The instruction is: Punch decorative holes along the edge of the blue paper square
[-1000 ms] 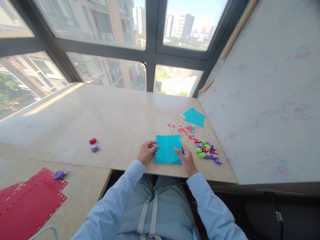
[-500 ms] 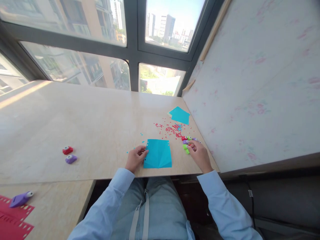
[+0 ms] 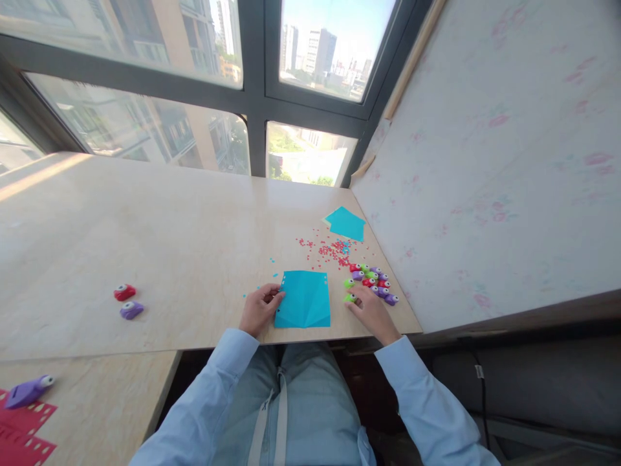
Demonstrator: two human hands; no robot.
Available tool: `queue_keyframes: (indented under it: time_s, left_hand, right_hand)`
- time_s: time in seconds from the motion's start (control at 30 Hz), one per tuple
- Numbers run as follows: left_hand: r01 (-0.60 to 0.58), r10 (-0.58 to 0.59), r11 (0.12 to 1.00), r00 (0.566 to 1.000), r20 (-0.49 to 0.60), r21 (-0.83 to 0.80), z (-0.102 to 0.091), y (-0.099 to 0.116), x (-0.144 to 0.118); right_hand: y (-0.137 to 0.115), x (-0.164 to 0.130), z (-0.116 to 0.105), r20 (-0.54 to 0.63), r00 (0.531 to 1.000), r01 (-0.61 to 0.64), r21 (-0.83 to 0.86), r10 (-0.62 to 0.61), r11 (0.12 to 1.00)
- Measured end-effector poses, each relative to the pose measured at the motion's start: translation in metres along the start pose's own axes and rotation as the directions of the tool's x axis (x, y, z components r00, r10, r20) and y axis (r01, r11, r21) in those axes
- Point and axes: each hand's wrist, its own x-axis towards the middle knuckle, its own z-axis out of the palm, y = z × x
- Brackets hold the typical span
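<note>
Head view, left hand point(image 3: 259, 307): thumb and fingers nearly together at the left edge of the blue sheet point(image 3: 305, 301), holding it; the exact place of each fingertip is too small to tell.
Head view, right hand point(image 3: 369, 314): fingers drawn in to a narrow gap, with one green punch point(image 3: 350, 298) between thumb and fingertips, at the near left corner of the punch group.
Blue sheet: one, creased, flat on the tabletop point(image 3: 204, 226) between the two hands, with small holes at both side edges.
Punch group point(image 3: 372, 282): thirteen with the gripped one, by colour three red, four green, six purple, packed to the right of the sheet.
Punches at the left: two, one red punch point(image 3: 125, 292) and one purple punch point(image 3: 131, 310), just beside each other.
Red sheets point(image 3: 30, 421): at least two, overlapping at lower left, with one more purple punch lying on them.
Cut blue paper point(image 3: 346, 224): one on top, a paler edge showing under it.
Red bits point(image 3: 334, 251): too many to count, strewn between cut paper and punches.
</note>
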Motion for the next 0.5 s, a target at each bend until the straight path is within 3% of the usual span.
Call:
queue_keyframes:
  time_s: [0.17,0.33,0.5]
  left_hand:
    - [0.013,-0.013,0.999,1.000,0.000,-0.038,-0.001,0.000,-0.001]
    - [0.017,-0.017,0.999,1.000,0.002,-0.043,-0.003,0.001,-0.004]
    - [0.025,-0.026,0.999,0.999,-0.019,-0.045,-0.004,0.002,-0.007]
  right_hand:
    - [-0.025,0.009,0.022,0.042,0.991,0.121,0.148,-0.129,0.981]
    - [-0.025,0.024,0.038,-0.001,0.995,0.092,0.242,-0.095,0.966]
    - [-0.024,0.030,0.035,-0.017,0.992,0.125,0.254,-0.124,0.959]
